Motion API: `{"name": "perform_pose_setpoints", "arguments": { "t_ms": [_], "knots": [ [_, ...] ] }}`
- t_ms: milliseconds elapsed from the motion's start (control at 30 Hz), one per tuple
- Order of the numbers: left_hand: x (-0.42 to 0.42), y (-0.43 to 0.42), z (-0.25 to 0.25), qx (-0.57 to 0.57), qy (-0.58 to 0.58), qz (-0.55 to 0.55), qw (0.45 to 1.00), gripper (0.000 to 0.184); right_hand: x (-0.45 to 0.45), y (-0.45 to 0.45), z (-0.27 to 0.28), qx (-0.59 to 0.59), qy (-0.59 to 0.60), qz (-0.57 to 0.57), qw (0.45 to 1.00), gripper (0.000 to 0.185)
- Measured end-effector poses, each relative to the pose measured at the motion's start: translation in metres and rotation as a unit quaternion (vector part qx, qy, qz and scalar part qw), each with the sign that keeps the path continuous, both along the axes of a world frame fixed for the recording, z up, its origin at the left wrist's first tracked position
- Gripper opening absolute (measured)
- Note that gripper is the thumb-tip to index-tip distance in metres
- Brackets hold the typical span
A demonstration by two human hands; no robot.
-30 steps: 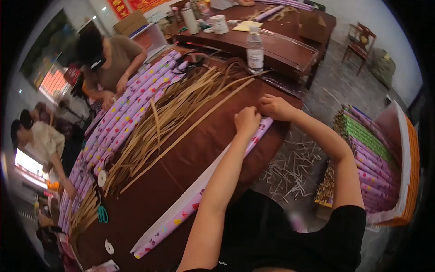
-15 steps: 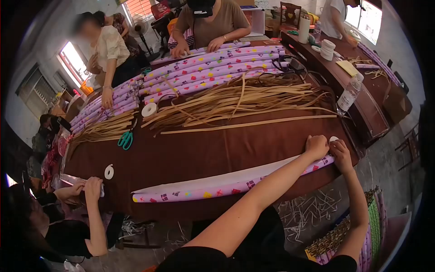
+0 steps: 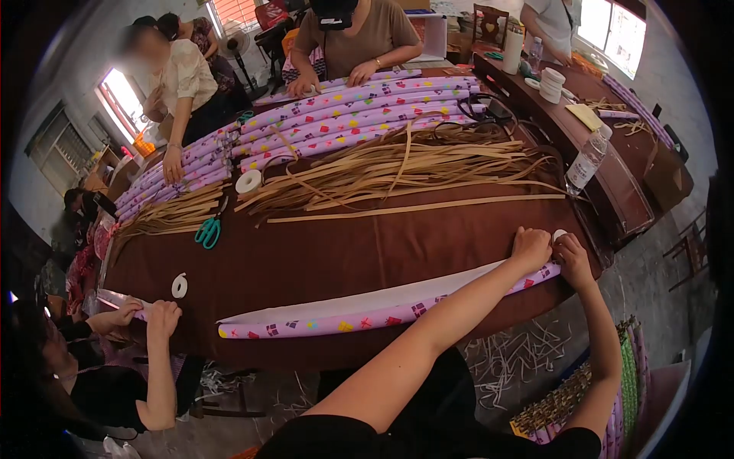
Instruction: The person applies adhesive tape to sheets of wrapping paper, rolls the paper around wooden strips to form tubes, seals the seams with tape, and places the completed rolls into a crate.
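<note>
A long tube of purple wrapping paper [image 3: 306,327], printed with colourful gift shapes, lies along the near edge of the table, a white flap open on its far side. My left arm reaches across it. At the right end of the tube my left hand [image 3: 531,250] is closed, its fingers curled; what they grip is hidden. Just beside it, my right hand [image 3: 573,258] is closed on a small roll of white tape [image 3: 560,233], only partly visible above the fingers. Both hands stay close together over the paper's end.
Beyond the paper lie a loose tan strip [image 3: 413,209], a heap of tan strips [image 3: 367,172] and wrapped purple rolls [image 3: 344,118]. Teal-handled scissors [image 3: 208,232], tape rolls [image 3: 179,286] and a water bottle [image 3: 587,162] stand around. Co-workers [image 3: 157,336] work on several sides.
My hands stay nearly in place at the tube's end. The co-worker at left has shifted their hands slightly apart. The person at far right has moved more upright.
</note>
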State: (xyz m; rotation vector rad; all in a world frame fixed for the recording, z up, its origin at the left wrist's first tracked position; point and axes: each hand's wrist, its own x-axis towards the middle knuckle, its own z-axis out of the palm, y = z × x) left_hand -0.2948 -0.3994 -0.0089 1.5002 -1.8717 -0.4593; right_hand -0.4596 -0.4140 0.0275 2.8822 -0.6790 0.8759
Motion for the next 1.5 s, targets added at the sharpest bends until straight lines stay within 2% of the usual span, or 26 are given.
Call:
{"name": "perform_pose_setpoints", "arguments": {
  "t_ms": [200,433,500,533,600,633,667,733,767,833,900,967,1000,1033,1067,1100,1133,1200,1233,1267,1333,1433,1467,1500],
  "knots": [
    [-0.001,-0.001,-0.004,-0.017,0.012,0.022,1.0,0.016,-0.004,0.003,0.0,-0.014,0.026,0.018,0.999,0.016],
    [-0.002,0.001,-0.003,-0.014,0.0,0.02,1.0,0.016,-0.015,-0.003,-0.016,-0.05,-0.041,-0.011,0.998,0.019],
    [-0.001,0.003,-0.002,-0.038,0.002,0.008,0.999,0.012,-0.021,-0.004,-0.017,-0.009,-0.072,-0.092,0.993,0.02],
    [-0.001,0.004,-0.001,-0.038,0.004,0.007,0.999,0.012,-0.02,-0.005,-0.015,-0.009,-0.07,-0.093,0.993,0.02],
    [0.003,0.006,0.001,-0.039,0.006,-0.015,0.999,0.008,-0.011,-0.014,-0.011,0.005,-0.145,-0.109,0.983,0.017],
    [0.003,0.006,-0.001,-0.036,0.004,-0.016,0.999,0.008,-0.003,-0.025,-0.012,0.004,-0.158,-0.114,0.981,0.026],
    [0.002,0.005,-0.004,-0.052,0.017,-0.012,0.998,0.006,0.002,-0.031,-0.014,0.007,-0.16,-0.115,0.98,0.026],
    [0.003,0.006,-0.005,-0.067,0.027,-0.008,0.997,0.005,0.036,-0.022,0.006,0.163,-0.244,-0.147,0.945,0.042],
    [0.004,0.006,-0.005,-0.063,0.029,-0.012,0.997,0.005,0.04,-0.031,0.003,0.163,-0.247,-0.147,0.944,0.042],
    [0.006,0.005,-0.002,-0.061,0.029,-0.015,0.998,0.005,0.054,-0.046,-0.003,0.301,-0.297,-0.097,0.901,0.054],
    [0.011,0.005,0.002,-0.002,0.057,-0.024,0.998,0.008,0.059,-0.045,-0.001,0.295,-0.31,-0.071,0.901,0.049],
    [0.015,0.007,0.01,0.013,0.092,-0.01,0.996,0.012,0.065,-0.032,0.005,0.132,-0.281,-0.111,0.944,0.04],
    [0.017,0.008,0.013,0.029,0.132,0.004,0.991,0.016,0.068,-0.02,0.004,0.142,-0.343,-0.082,0.925,0.025],
    [0.015,0.002,0.009,0.029,0.131,0.003,0.991,0.016,0.06,-0.009,-0.001,0.079,-0.293,-0.025,0.953,0.023],
    [0.012,-0.007,0.006,-0.004,0.261,0.031,0.965,0.02,0.052,0.002,-0.004,0.016,-0.24,0.031,0.97,0.023],
    [0.009,-0.017,-0.001,-0.035,0.386,0.059,0.92,0.024,0.054,0.021,0.008,-0.063,-0.137,0.11,0.982,0.027],
    [0.01,-0.03,-0.009,-0.098,0.426,0.07,0.897,0.032,0.062,0.042,0.021,-0.139,-0.031,0.187,0.972,0.032],
    [0.025,-0.031,0.002,-0.023,0.536,0.017,0.844,0.037,0.066,0.068,0.018,-0.133,0.088,0.235,0.959,0.036],
    [0.032,-0.023,0.016,0.036,0.624,-0.031,0.78,0.04,0.075,0.075,0.02,-0.131,0.087,0.235,0.959,0.036],
    [0.039,-0.014,0.031,0.036,0.623,-0.03,0.781,0.04,0.086,0.08,0.023,-0.095,0.09,0.224,0.966,0.039],
    [0.044,-0.01,0.043,-0.058,0.63,-0.046,0.773,0.038,0.09,0.08,0.019,-0.013,0.113,0.199,0.973,0.048],
    [0.039,0.003,0.062,-0.126,0.614,-0.081,0.775,0.035,0.094,0.075,0.01,-0.021,0.071,0.21,0.975,0.048],
    [0.033,0.014,0.068,-0.079,0.595,-0.148,0.786,0.032,0.092,0.077,0.004,-0.018,0.062,0.205,0.977,0.048],
    [0.026,0.037,0.084,-0.073,0.528,-0.214,0.819,0.03,0.088,0.076,-0.001,0.054,0.079,0.204,0.974,0.044]
  ]
}}
